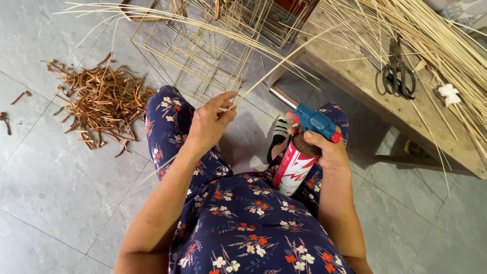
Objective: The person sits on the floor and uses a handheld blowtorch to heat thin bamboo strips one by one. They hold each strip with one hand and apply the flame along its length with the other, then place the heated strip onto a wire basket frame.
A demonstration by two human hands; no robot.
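Thin cane strip [269, 76] is pinched betw. thumb & fingertips of left hand [208, 124], just left of the torch; strip runs up-right from the pinch toward the bench. Right hand [324, 149] is wrapped around a gas torch [304, 144]: fingers curled tight on the blue head, red & white can below resting over the lap, metal nozzle pointing up-left, near the strip but not touching it. Floral dress [243, 218] covers the lap under the torch. Right of torch: wooden bench [355, 76] w/ scissors [398, 76] & a bundle of pale canes [441, 40] on top. Above the torch: wire frames [203, 50] on the tile floor [50, 167]. Far left of torch: pile of brown bark scraps [104, 101].
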